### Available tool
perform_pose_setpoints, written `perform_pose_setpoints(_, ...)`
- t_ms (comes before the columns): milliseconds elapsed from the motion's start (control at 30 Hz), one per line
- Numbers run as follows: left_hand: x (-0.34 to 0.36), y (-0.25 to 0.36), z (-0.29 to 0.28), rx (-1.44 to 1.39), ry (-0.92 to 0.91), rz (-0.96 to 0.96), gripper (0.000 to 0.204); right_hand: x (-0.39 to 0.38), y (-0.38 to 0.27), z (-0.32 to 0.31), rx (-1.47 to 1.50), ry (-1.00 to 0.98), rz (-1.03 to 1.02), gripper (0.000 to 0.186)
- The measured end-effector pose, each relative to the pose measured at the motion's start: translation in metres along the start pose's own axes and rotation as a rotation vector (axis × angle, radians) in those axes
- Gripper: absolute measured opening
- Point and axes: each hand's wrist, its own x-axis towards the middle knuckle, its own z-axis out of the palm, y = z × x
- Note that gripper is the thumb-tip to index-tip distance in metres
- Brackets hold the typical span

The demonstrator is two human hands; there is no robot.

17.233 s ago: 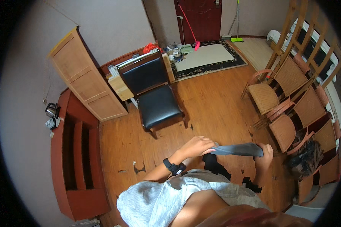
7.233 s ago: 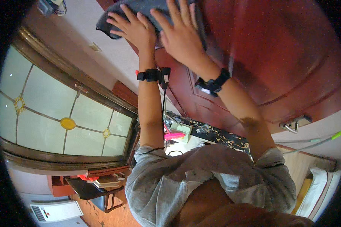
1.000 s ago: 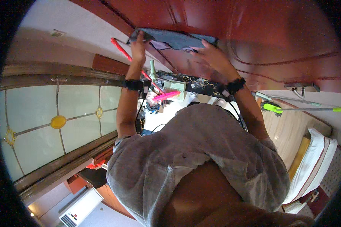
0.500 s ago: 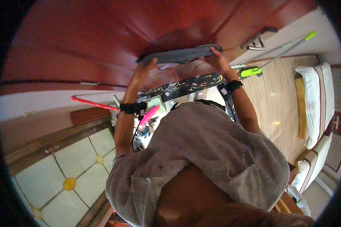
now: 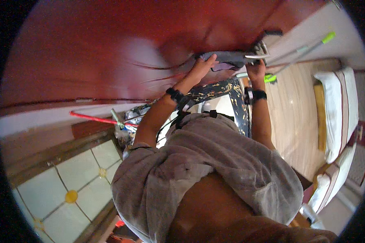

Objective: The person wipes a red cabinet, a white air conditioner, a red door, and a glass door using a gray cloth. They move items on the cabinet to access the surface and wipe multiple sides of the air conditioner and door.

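The left hand (image 5: 202, 68) is closed on the left end of a dark grey cloth (image 5: 227, 56), its thumb laid over the near edge. The right hand (image 5: 255, 73) is raised at the cloth's other end; its fingers are partly hidden, so whether cloth, metal or both are gripped cannot be told.

The cloth is stretched between the two hands against the red door (image 5: 109, 48), its long axis running roughly from 9 to 3 o'clock. From the left hand it lies toward 3 o'clock, from the right hand toward 10. The door handle (image 5: 265, 48) is set at about 1 o'clock from the right hand, which is much the nearer of the two; whether the handle is touched by the cloth's right end is not clear. Below the cloth's edge a strip of lilac (image 5: 225, 67) is shown.

Counted outward: one cloth, one door and one handle are seen. Two black wristbands (image 5: 255, 96) are worn, one per arm. One black-and-gold marbled border (image 5: 207, 92) is found toward 7 o'clock, and one red pole (image 5: 103, 118) between 8 and 9. One glass panel (image 5: 75, 168), with three gold medallions (image 5: 71, 196), is placed at 8. Two poles (image 5: 329, 37) are leaned near 3, with one lime broom head (image 5: 270, 77); two white-covered pads (image 5: 331, 113) are laid toward 4.
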Motion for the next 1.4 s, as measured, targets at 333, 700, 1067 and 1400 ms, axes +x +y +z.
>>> perform_pose_setpoints(333, -0.189, 0.053, -0.192, 0.292, 0.949, -0.059, 0.056, -0.073, 0.126, 0.153, -0.162, -0.298, 1.005, 0.048)
perform_pose_setpoints(700, -0.270, 0.042, -0.417, -0.764, 0.978, 0.385, 0.039, -0.147, 0.322, 0.325, 0.361, -0.422, 1.334, 0.047)
perform_pose_setpoints(1067, -0.139, -0.040, -0.241, -0.847, 0.089, -0.258, 0.038, -0.057, 0.110, 0.165, 0.240, 0.255, 1.087, 0.055)
perform_pose_setpoints(1400, 0.030, -0.078, -0.021, -1.208, -0.531, -0.308, 0.036, 0.020, -0.074, 0.004, -0.779, -0.428, 0.281, 0.042)
